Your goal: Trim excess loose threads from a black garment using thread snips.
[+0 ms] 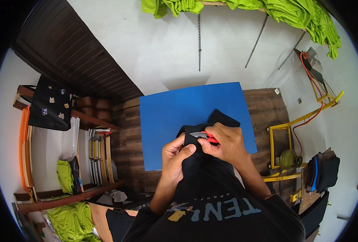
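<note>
In my right hand (228, 142) is a small pair of thread snips (210, 138) with red handles and grey pointed blades. The fingers are wrapped round the handles, and the tips point left across a piece of black cloth (222, 118). My left hand (174, 159) pinches the cloth's left edge between thumb and fingers, close to the blade tips. The cloth is bunched up under both hands, and one folded part reaches out to the far right. Whether the blades touch the cloth I cannot tell. A blue tabletop (179, 105) lies beneath.
Shelves with a black bag (52, 103) stand at the left, near lime-green cloth piles (72, 220). A yellow metal frame (296, 121) with a red hose and a green gas cylinder (290, 160) stands at the right. More lime-green garments (288, 14) lie on a high shelf.
</note>
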The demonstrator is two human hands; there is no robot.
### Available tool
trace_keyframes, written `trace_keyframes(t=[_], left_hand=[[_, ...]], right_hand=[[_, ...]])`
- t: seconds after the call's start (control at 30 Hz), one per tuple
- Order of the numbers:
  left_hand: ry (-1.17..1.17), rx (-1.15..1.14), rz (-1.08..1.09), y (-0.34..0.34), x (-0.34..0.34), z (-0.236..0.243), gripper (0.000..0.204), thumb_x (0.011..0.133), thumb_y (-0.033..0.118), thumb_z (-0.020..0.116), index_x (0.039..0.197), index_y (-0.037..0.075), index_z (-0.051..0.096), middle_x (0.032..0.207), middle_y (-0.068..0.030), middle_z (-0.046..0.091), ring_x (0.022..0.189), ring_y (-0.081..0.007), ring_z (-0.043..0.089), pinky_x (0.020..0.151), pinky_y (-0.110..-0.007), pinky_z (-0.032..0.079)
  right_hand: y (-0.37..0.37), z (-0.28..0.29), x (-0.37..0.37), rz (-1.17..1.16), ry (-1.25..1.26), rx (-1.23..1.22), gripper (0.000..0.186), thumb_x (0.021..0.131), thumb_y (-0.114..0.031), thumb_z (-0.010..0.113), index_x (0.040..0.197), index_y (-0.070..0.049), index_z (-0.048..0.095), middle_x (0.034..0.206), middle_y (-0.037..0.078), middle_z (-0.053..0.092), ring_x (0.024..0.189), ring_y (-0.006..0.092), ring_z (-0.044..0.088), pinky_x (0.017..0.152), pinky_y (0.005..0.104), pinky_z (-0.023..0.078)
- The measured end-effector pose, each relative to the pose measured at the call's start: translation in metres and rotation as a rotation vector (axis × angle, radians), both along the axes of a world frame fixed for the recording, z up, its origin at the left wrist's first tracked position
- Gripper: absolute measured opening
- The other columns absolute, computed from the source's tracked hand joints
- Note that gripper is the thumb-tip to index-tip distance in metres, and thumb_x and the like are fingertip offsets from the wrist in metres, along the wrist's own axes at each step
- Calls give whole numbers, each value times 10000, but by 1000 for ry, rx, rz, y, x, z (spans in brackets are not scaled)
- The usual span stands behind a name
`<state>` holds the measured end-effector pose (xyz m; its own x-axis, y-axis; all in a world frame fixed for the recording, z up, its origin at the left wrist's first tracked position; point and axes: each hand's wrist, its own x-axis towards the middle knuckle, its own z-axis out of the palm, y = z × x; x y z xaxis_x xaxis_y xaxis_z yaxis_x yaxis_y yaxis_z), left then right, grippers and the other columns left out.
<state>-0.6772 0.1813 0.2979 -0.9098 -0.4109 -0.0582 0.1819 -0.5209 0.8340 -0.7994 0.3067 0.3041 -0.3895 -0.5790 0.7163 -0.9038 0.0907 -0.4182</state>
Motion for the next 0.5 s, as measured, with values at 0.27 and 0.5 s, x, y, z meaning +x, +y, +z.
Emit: trace_keyframes(t=[0.27,0.5], left_hand=[[73,-10,-77,-13,4,-6,394,817,45,652,1195,-51,601,1054,-42,642,946,-83,577,838,-225,432],[69,-46,-116,-13,4,-3,501,796,55,674,1268,-55,548,1062,-38,635,939,-82,573,828,-222,433]], right_hand=[[-12,2,-3,45,-17,-16,240,725,-174,767,829,-24,613,621,68,559,454,201,521,408,294,402],[-9,3,-6,30,-8,8,242,729,-184,767,820,-27,606,626,58,547,461,187,524,403,286,404]])
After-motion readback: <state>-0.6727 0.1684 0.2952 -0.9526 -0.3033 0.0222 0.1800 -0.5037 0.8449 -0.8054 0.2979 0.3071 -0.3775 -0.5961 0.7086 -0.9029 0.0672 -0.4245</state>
